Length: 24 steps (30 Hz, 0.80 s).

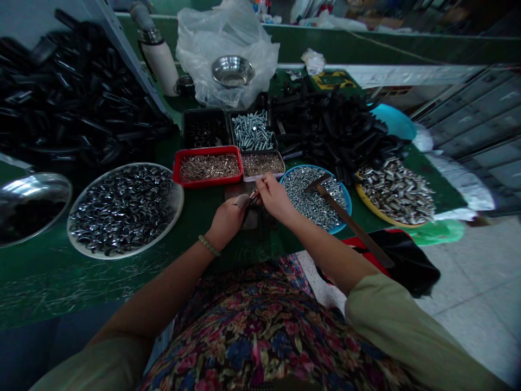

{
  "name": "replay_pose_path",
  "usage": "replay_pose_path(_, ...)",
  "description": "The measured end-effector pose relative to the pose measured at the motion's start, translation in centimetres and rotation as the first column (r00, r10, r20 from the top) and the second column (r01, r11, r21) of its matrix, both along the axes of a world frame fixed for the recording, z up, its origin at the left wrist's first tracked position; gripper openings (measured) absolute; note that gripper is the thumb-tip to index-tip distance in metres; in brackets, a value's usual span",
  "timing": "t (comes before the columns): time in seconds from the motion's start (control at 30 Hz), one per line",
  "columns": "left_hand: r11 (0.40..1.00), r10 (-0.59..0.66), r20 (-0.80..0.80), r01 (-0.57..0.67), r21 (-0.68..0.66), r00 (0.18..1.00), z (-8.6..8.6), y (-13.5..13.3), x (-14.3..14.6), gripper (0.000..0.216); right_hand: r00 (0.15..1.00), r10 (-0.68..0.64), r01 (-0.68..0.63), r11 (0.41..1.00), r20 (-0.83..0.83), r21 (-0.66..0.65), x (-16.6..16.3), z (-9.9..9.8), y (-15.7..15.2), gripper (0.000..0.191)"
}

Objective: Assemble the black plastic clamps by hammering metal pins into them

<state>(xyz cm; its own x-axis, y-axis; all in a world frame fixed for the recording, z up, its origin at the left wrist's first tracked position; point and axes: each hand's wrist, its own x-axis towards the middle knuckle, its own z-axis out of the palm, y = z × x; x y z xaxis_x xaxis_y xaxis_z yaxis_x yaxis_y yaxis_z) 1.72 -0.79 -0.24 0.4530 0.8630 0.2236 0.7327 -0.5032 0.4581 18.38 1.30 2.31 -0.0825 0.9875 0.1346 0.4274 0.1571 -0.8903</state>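
Note:
Close together over the green table's front, my left hand (228, 218) and my right hand (273, 196) meet at a small shiny metal part (253, 196). The left thumb and fingers are closed on it from one side, and the right fingertips pinch at its other end. Fingers cover most of the part, so its exact kind is unclear. Beneath the hands is a dark metal block (250, 217). Just beyond lie a red tray (176, 175) of thin metal pins and a small white tray (264, 176) of tiny metal pieces.
Metal rings fill a white basin (178, 209) on the left. On the right, a hammer (345, 217) lies across a blue basin (349, 209) of nuts, near a yellow basin (385, 219) of metal sleeves. Behind are bolts (253, 130), black handles (334, 119) and a thermos (158, 60).

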Motion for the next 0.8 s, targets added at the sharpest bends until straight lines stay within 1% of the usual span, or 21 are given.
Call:
replay_pose_path(0.07,1.0,-0.014,-0.005,0.014,-0.007,1.0,0.0,-0.1,0.0,0.021,0.977,-0.029,0.023,0.999,-0.212,-0.028,0.5,-0.9,-1.4,0.026)
replay_pose_path(0.13,1.0,-0.026,-0.01,0.025,-0.014,1.0,-0.1,-0.2,0.0,0.022,0.94,-0.055,0.045,0.998,-0.337,-0.036,0.7,-1.8,-2.6,0.028)
replay_pose_path(0.2,0.999,-0.03,-0.024,0.03,-0.012,0.999,-0.1,-0.2,0.1,0.022,0.931,-0.072,0.072,0.997,-0.359,-0.014,0.5,-2.3,-3.3,0.028)
replay_pose_path(0.27,0.999,-0.037,-0.045,0.037,-0.003,0.998,-0.2,-0.1,0.1,0.023,0.941,-0.068,0.08,0.996,-0.333,0.024,0.0,-2.1,-3.4,0.028)
replay_pose_path(0.33,0.999,-0.043,-0.065,0.043,0.009,0.997,-0.1,-0.2,0.2,0.023,0.938,-0.093,0.121,0.991,-0.334,0.063,-0.2,-1.4,-3.2,0.027)
replay_pose_path(0.43,0.998,-0.048,-0.104,0.05,0.022,0.993,0.1,-0.3,0.2,0.024,0.919,-0.208,0.267,0.954,-0.335,0.139,0.7,0.3,-2.5,0.027)
replay_pose_path(0.47,0.999,-0.046,-0.106,0.048,0.019,0.993,0.1,-0.3,0.2,0.024,0.929,-0.237,0.294,0.939,-0.284,0.179,1.5,0.7,-2.3,0.027)
replay_pose_path(0.5,0.999,-0.045,-0.096,0.046,0.01,0.994,0.2,-0.4,0.2,0.024,0.951,-0.248,0.287,0.93,-0.186,0.228,2.6,1.0,-2.2,0.027)
replay_pose_path(0.53,0.999,-0.047,-0.077,0.046,-0.004,0.996,0.3,-0.3,0.2,0.024,0.969,-0.242,0.244,0.929,-0.044,0.277,3.7,1.0,-2.1,0.026)
replay_pose_path(0.57,0.999,-0.05,-0.051,0.05,-0.016,0.997,0.4,-0.3,0.3,0.025,0.966,-0.222,0.173,0.934,0.13,0.311,5.0,0.9,-2.0,0.025)
replay_pose_path(0.6,0.998,-0.052,-0.021,0.052,-0.022,0.998,0.5,-0.2,0.3,0.025,0.928,-0.203,0.097,0.941,0.312,0.325,6.2,0.5,-2.1,0.024)
replay_pose_path(0.63,0.999,-0.051,0.01,0.051,-0.018,0.999,0.5,-0.1,0.5,0.024,0.858,-0.186,0.029,0.948,0.479,0.317,7.3,0.1,-2.3,0.023)
replay_pose_path(0.67,0.999,-0.046,0.033,0.046,-0.006,0.998,0.5,0.1,0.6,0.024,0.772,-0.172,-0.02,0.955,0.612,0.295,8.2,-0.5,-2.7,0.026)
replay_pose_path(0.7,0.999,-0.04,0.041,0.04,0.011,0.998,0.5,0.3,0.8,0.023,0.691,-0.165,-0.043,0.962,0.704,0.268,8.9,-1.0,-3.1,0.031)
replay_pose_path(0.73,0.999,-0.034,0.033,0.033,0.028,0.999,0.5,0.4,1.1,0.023,0.629,-0.165,-0.046,0.968,0.759,0.248,9.4,-1.5,-3.6,0.039)
replay_pose_path(0.77,0.999,-0.029,0.012,0.028,0.042,1.0,0.5,0.6,1.3,0.024,0.591,-0.173,-0.039,0.97,0.788,0.241,9.7,-1.9,-4.1,0.045)
replay_pose_path(0.8,0.998,-0.027,-0.023,0.029,0.049,0.999,0.5,0.7,1.5,0.024,0.576,-0.184,-0.03,0.969,0.796,0.245,9.9,-2.2,-4.6,0.048)
